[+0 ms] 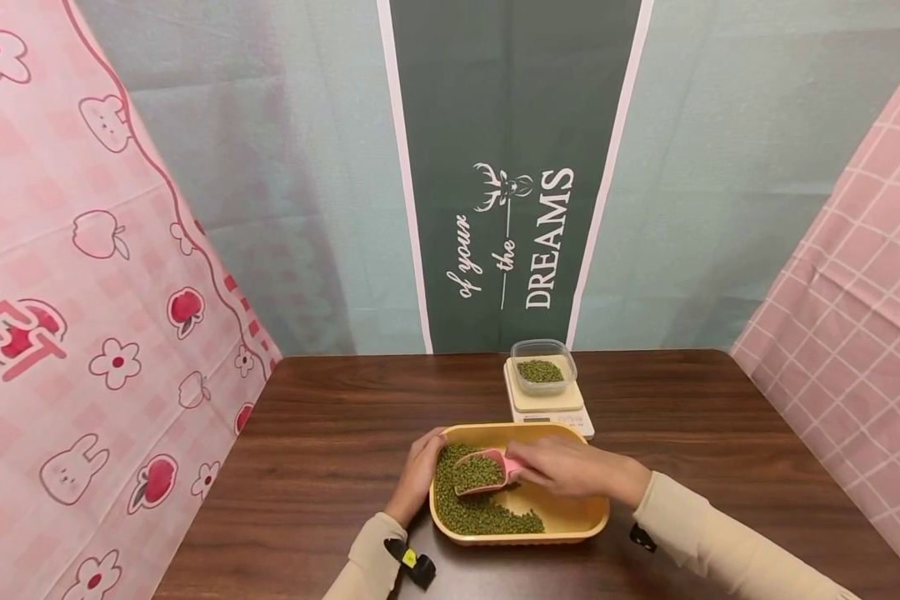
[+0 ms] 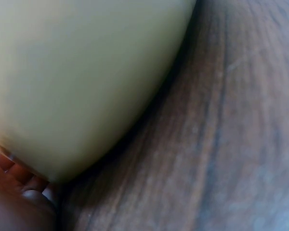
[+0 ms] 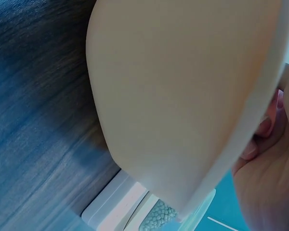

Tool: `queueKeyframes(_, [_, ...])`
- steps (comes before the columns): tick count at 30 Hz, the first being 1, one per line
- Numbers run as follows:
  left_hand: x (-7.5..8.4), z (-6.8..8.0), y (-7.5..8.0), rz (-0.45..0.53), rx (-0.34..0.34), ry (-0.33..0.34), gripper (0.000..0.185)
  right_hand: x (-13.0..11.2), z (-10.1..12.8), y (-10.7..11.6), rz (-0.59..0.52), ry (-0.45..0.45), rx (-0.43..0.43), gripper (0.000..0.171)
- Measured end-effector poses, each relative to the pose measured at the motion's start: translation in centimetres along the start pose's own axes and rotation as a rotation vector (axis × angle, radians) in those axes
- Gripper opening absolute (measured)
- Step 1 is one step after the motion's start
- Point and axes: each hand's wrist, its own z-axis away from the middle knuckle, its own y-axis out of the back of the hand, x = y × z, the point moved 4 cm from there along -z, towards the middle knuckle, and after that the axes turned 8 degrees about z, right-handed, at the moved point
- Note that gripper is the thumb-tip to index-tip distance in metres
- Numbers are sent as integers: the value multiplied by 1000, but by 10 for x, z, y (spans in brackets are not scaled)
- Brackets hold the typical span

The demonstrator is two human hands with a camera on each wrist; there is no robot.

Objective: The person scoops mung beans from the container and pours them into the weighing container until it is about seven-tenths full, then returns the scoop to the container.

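Observation:
A yellow basin (image 1: 521, 540) holds green mung beans (image 1: 487, 521), heaped mostly along its left and front. My right hand (image 1: 562, 467) grips the handle of a pink scoop (image 1: 506, 468) inside the basin. The scoop is full of beans and lies over the heap. My left hand (image 1: 418, 475) holds the basin's left side near its far corner. In the left wrist view, fingers (image 2: 19, 173) lie bent against the outer wall. The basin wall (image 3: 173, 96) hides most of the scoop in the right wrist view.
Behind the basin stands a white kitchen scale (image 1: 547, 404) bearing a clear plastic container (image 1: 521, 375) with some mung beans (image 1: 540, 371) in it. Everything stands on a dark wooden table (image 1: 330, 450). Patterned cloths (image 1: 307, 167) hang at the back and sides.

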Motion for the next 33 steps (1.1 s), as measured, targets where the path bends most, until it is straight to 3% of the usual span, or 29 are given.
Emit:
queueKeyframes(22, [-2,-2,0,7,17,13,40,9,8,6,-49,-44,-16,13])
queueKeyframes(33, [2,-1,-2,25,26,9,40,12,12,14,2,-58,20,16])
